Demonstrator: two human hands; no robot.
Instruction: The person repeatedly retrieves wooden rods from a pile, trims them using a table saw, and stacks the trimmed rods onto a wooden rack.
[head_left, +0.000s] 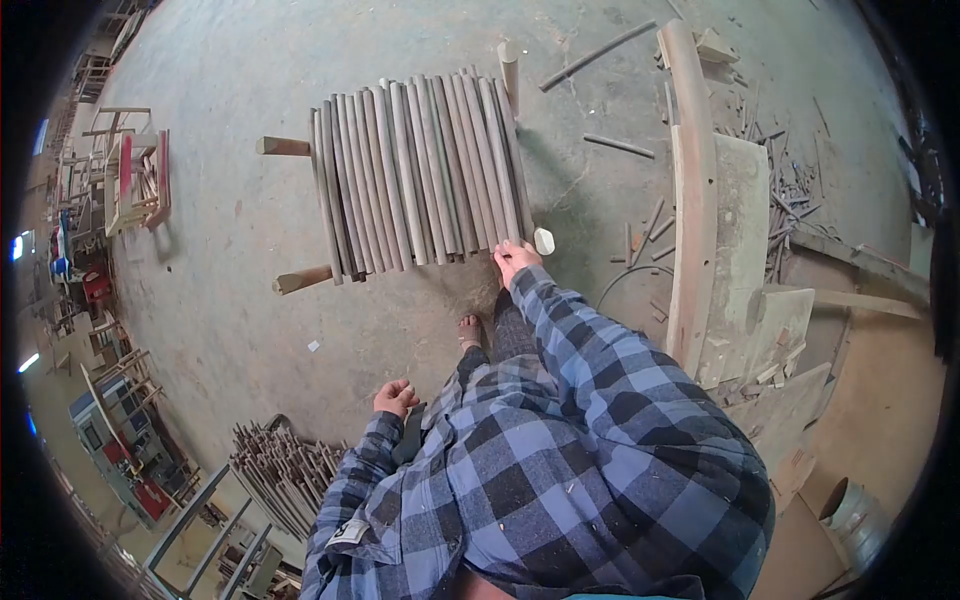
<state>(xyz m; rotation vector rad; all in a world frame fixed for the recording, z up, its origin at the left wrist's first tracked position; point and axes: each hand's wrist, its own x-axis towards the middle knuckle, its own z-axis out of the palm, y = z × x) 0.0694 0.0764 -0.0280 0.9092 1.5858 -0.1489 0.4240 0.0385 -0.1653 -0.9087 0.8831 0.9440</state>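
Observation:
A row of long, round wooden poles (pixel 420 180) lies side by side across a stand with thick posts at its corners. My right hand (pixel 515 262) reaches forward to the near right end of the row, its fingers closed around the end of a wooden pole (pixel 508 175). Close beside that hand is the pale top of a corner post (pixel 544 241). My left hand (pixel 397 397) hangs low by my body, fingers curled in, with nothing visible in it.
To the right stands a long wooden beam (pixel 692 200) beside boards (pixel 738 230). Loose poles (pixel 600 55) and offcuts (pixel 790 200) litter the floor there. At the lower left is a dense bundle of upright rods (pixel 285 470) near a metal frame (pixel 205 530). A chair frame (pixel 135 180) stands far left.

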